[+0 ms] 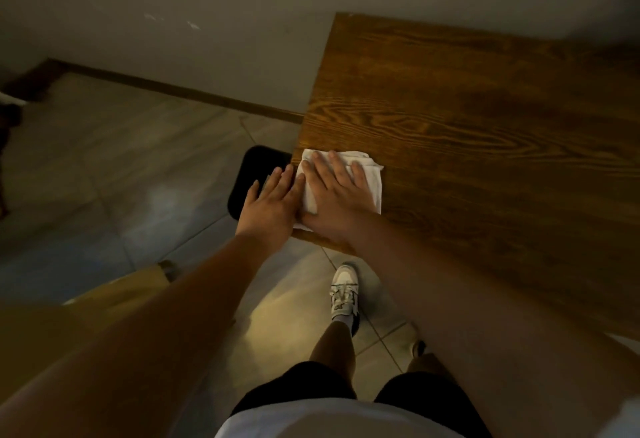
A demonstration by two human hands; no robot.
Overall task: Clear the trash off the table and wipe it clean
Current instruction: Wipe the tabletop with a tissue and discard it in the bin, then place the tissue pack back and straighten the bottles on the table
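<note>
Table point(485, 118) fills the right of the frame, dark grained wood with no trash showing on the part in view, and a folded white cloth point(372, 181) lies at its lower-left corner. The right hand point(334, 191) lies flat and spread on the cloth, pressing rather than gripping it. The left hand point(273, 205) is open beside it at the table's edge, fingers together, holding nothing. To wipe well, I would keep the palm flat and sweep crumbs off the edge into the cupped left hand. Just below that corner, at centre frame, stands a black shape point(252, 177), possibly a bin, though the dim light leaves that unsure. Grey floor tiles point(121, 167) and a pale wall point(173, 4) fill the left and top.
</note>
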